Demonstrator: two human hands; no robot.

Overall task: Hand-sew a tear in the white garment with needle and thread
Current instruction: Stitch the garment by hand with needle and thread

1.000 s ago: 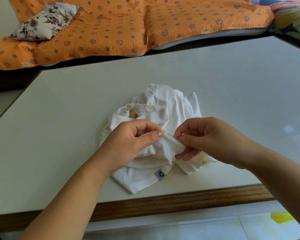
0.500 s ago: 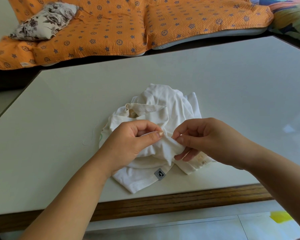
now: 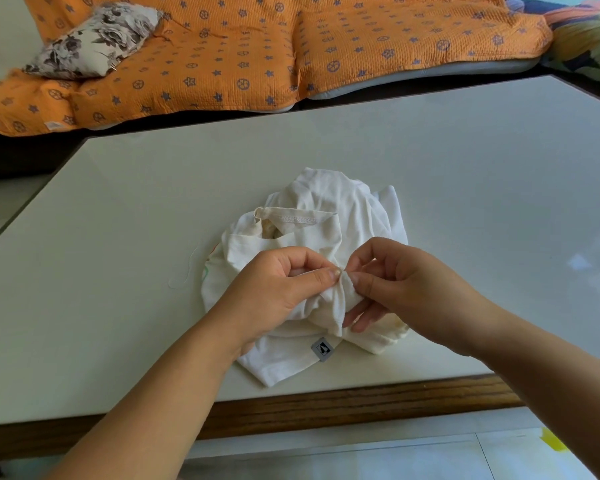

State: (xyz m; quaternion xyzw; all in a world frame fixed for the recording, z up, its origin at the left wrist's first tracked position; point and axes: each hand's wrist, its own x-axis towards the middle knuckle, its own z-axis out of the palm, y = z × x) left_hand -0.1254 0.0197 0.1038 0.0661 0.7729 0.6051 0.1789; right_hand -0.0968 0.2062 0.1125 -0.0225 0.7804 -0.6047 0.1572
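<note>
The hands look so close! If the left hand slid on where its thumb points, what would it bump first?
Probably the fold of white garment pinched at the thumb tip of the left hand, then the right hand just beyond; depth is unclear.

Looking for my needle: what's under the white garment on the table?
Under the white garment only the table shows at its edges; a thread lies beside it. Its bunched folds hide anything else.

Crumpled white garment (image 3: 329, 199), heaped, grey label (image 3: 322, 349) at near hem, faint thread (image 3: 187, 270) seemingly looped just left
</note>
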